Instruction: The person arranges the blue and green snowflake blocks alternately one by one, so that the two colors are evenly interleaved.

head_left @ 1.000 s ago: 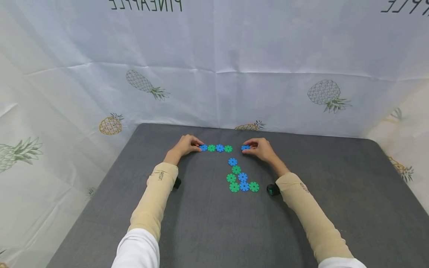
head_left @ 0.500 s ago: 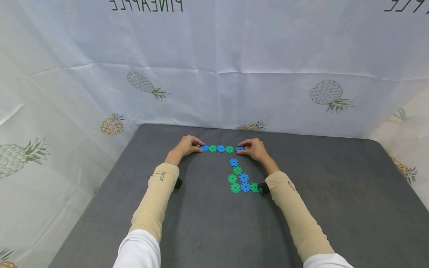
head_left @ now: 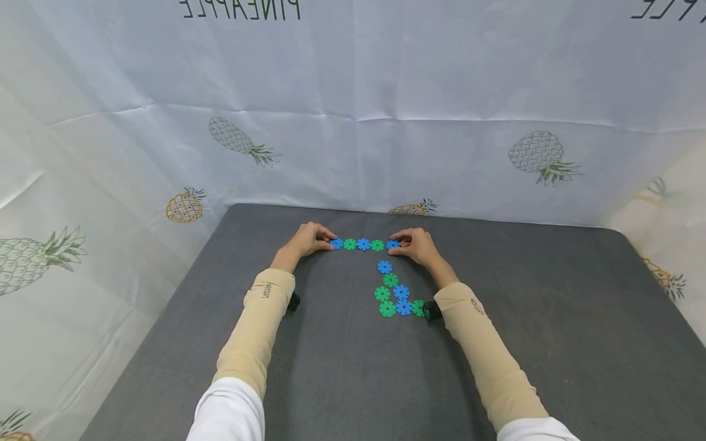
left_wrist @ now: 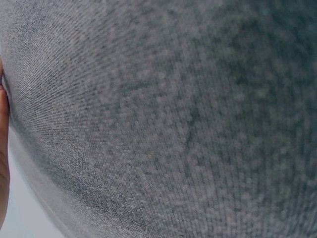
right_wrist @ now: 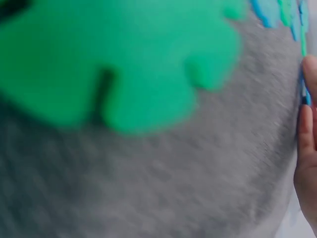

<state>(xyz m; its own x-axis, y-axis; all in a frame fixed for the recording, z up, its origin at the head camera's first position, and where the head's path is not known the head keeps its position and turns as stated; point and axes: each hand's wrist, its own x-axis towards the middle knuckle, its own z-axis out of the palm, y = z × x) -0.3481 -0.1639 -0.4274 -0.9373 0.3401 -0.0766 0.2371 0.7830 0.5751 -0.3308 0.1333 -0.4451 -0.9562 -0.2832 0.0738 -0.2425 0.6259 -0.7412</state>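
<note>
Blue disc shifted left, pinched between right fingers.

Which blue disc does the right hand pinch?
The far row's right-end blue disc: the right hand pinches it, the left hand holds the left-end blue disc, and the other blue discs lie untouched.

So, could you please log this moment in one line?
Left hand pinches blue end disc of row | right hand pinches second blue disc beside row's other end | other discs nearer on table
</note>
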